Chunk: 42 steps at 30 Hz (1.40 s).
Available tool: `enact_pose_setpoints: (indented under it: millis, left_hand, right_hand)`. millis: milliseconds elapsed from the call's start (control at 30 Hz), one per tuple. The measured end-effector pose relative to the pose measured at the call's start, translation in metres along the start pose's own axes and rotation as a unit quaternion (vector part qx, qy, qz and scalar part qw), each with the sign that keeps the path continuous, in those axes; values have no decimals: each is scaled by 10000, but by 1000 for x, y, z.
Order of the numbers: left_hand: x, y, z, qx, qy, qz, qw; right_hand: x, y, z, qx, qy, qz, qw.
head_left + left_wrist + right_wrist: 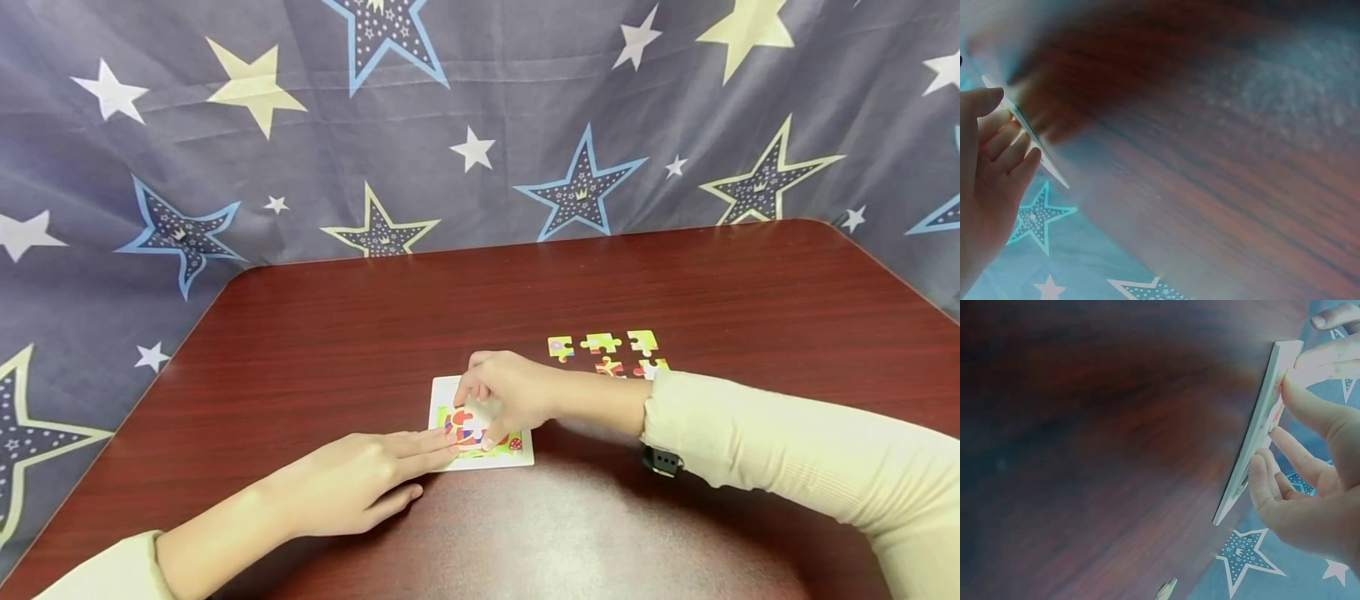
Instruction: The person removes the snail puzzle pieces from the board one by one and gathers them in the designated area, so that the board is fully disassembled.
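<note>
On a dark red tabletop [360, 325], a person's left hand [375, 471] lays straight fingers on the left side of a white-bordered puzzle board [525, 458]. The right hand [517, 392] bends over the board, thumb near its lower edge. Five loose puzzle pieces [601, 342] lie toward the tabletop's far right corner from the board, two partly behind the right forearm. A starry grey curtain [480, 83] hangs behind the far edge.
</note>
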<state>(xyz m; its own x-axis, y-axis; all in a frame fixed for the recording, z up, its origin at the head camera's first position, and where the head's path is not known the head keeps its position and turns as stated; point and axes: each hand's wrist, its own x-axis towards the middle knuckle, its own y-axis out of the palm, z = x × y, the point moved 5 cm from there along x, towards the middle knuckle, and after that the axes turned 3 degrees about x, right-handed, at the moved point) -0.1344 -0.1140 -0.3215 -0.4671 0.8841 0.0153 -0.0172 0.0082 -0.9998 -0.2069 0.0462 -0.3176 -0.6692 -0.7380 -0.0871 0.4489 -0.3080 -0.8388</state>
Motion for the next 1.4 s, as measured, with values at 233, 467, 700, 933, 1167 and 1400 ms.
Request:
enact_pose_setpoints:
  millis: [233, 467, 700, 933, 1167, 1400]
  left_hand:
    - [2, 0, 2, -585, -205, 153, 9980]
    - [4, 1, 3, -719, -214, 196, 9970]
    - [2, 2, 3, -679, -190, 123, 9974]
    - [2, 1, 3, -637, -179, 91, 9978]
    - [2, 1, 2, -653, -189, 67, 9977]
    - [2, 0, 3, -701, -216, 90, 9973]
  right_hand:
    - [2, 0, 0, 102, 47, -28, 9999]
    - [6, 0, -4, 712, 354, -70, 9968]
    - [13, 5, -12, 2152, 1168, -241, 9693]
    - [17, 12, -12, 2907, 1763, -474, 9392]
    - [18, 12, -12, 2669, 1923, -707, 9417]
    - [19, 10, -12, 2622, 2131, -795, 9378]
